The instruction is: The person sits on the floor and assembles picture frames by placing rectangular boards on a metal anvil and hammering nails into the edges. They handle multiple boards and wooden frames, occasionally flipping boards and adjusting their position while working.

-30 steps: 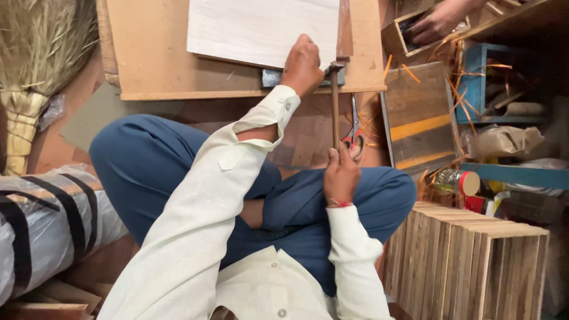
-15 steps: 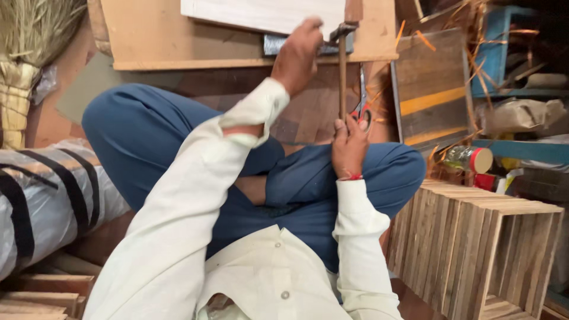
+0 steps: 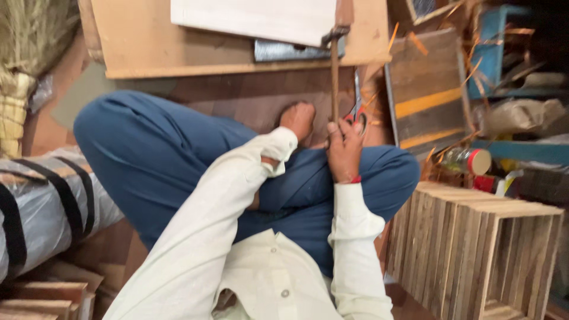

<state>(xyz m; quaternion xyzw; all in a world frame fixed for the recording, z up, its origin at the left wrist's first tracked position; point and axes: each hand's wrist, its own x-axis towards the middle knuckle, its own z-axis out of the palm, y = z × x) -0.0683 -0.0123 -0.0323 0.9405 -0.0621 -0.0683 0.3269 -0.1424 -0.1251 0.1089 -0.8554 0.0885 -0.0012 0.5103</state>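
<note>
I sit cross-legged in blue trousers (image 3: 166, 154) and a white shirt. My right hand (image 3: 345, 151) grips the lower end of a hammer (image 3: 335, 77), whose long wooden handle runs up to a metal head at the edge of a white panel (image 3: 255, 21). The panel lies on a low wooden board (image 3: 148, 47). Scissors with red handles (image 3: 359, 115) lie just beyond my right hand. My left hand (image 3: 298, 120) is curled by my knee near the hammer handle, with nothing visible in it.
A grey metal piece (image 3: 284, 50) sits under the white panel. A straw broom (image 3: 24, 65) and a plastic-wrapped bundle with black straps (image 3: 41, 201) are on the left. On the right are a slatted wooden crate (image 3: 486, 249), a yellow-striped plank (image 3: 427, 89) and a red-lidded jar (image 3: 469, 160).
My left hand has come off the white panel and drawn back to my knee. My right hand keeps its grip on the hammer handle. The camera has shifted closer.
</note>
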